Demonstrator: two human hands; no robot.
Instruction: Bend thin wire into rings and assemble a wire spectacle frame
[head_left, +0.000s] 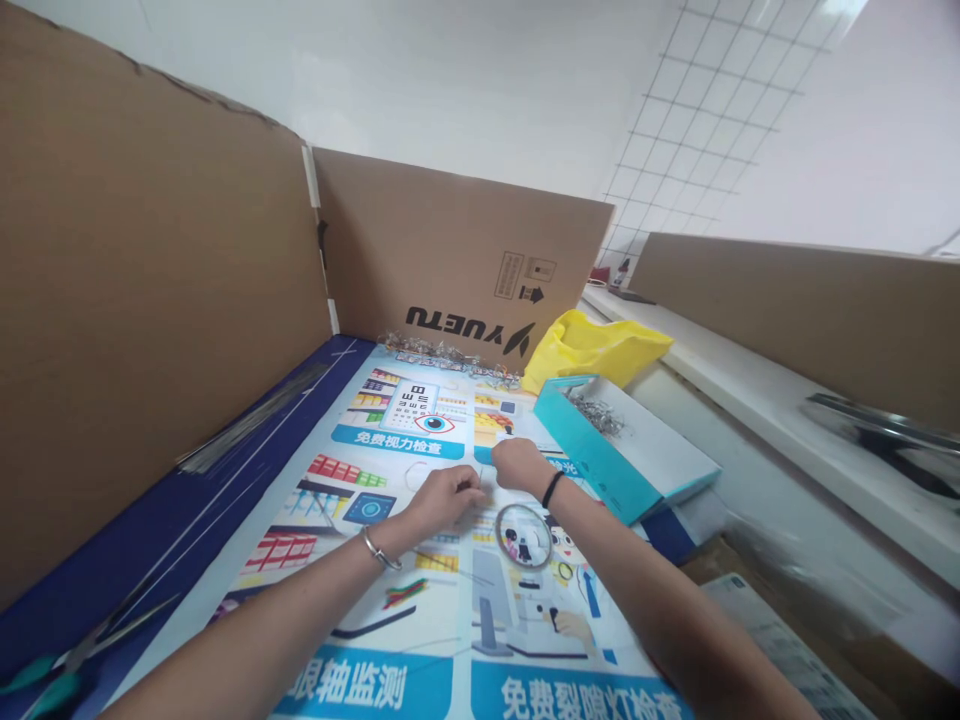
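My left hand (448, 497), with a silver bangle at the wrist, is closed in a pinch over the printed poster sheet (442, 637). Just right of it my right hand (519, 466) is curled closed, a black band on its wrist. The two hands are apart by a small gap. Whatever the fingertips hold is too thin or hidden to make out. Below the hands lies a round coil of wire (500, 541). To the right, a teal-and-white box (652, 470) holds a heap of small silvery wire pieces (598, 412).
Cardboard panels (420, 240) wall the left and back. At the far end lies a row of tangled wire pieces (450, 356). A yellow bag (592, 348) is beside the box. Thin straight rods (255, 415) and teal-handled scissors (67, 665) lie left; colourful strips (406, 593) lie nearer.
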